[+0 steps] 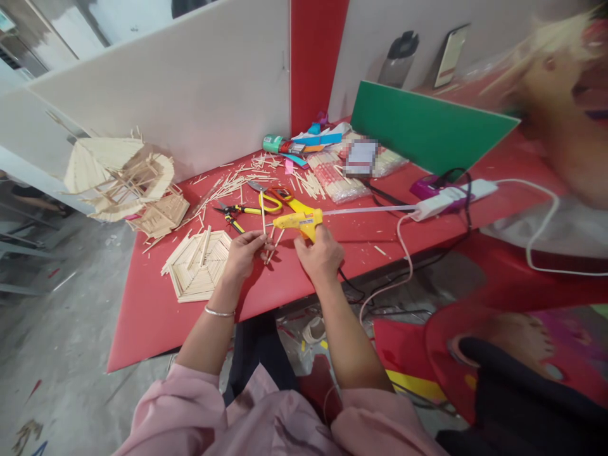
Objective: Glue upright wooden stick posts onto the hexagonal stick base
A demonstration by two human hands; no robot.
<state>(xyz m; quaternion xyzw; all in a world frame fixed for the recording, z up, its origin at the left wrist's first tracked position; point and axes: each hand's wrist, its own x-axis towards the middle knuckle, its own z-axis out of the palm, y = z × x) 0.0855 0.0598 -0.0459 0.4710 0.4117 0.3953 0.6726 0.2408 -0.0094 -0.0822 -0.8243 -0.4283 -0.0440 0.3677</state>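
Pinched in the fingers of my left hand are thin wooden sticks, one upright and one slanting below. My right hand is wrapped round the handle of a yellow hot glue gun, its nozzle pointing left at the sticks. A long clear glue stick runs out of the gun's back. Left of my left hand lies an octagonal panel of wooden sticks, with a few loose sticks on top. Behind my hands are yellow-and-black pliers and yellow-handled scissors.
A wooden stick model stands on the red table at the left. Loose sticks and packs of sticks lie at the back. A green board, a white power strip with cables, and another person are at the right.
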